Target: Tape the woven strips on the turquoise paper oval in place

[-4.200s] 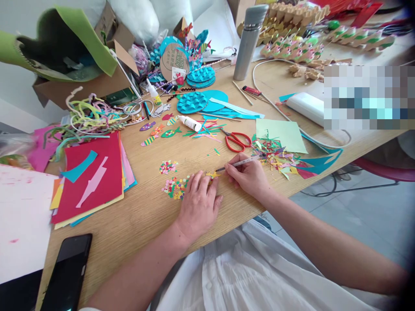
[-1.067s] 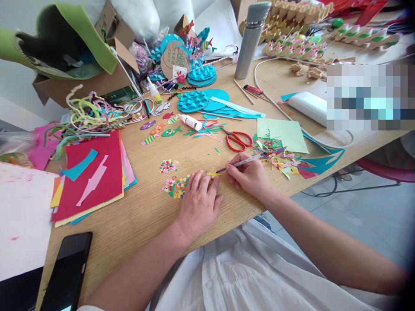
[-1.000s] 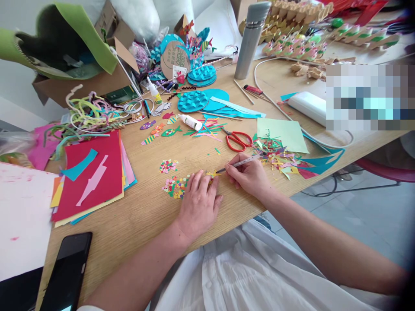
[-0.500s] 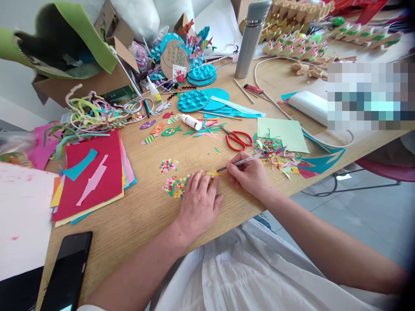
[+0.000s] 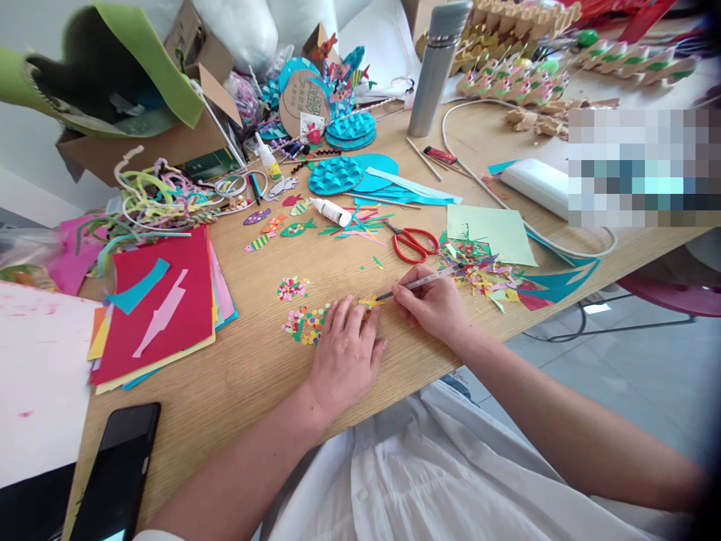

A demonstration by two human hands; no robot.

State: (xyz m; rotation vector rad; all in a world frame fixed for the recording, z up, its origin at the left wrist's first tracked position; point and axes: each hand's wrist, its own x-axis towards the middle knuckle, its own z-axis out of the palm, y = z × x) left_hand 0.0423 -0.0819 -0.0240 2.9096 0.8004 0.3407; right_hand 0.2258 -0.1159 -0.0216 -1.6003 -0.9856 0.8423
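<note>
Right fingers [image 5: 405, 299] gripping pen [image 5: 429, 279], left fingers [image 5: 353, 321] open, flat by yellow paper [image 5: 371, 300], lidded flask [image 5: 431, 86]

No word or number can be read with certainty. Green print is carried by the cardboard disc [image 5: 296, 96], and dark print by the white sticker [image 5: 312, 124] at its lower edge. Likewise illegible are the markings on 2 glue bottles [image 5: 333, 213] and the pale pen [image 5: 426, 280].
</note>
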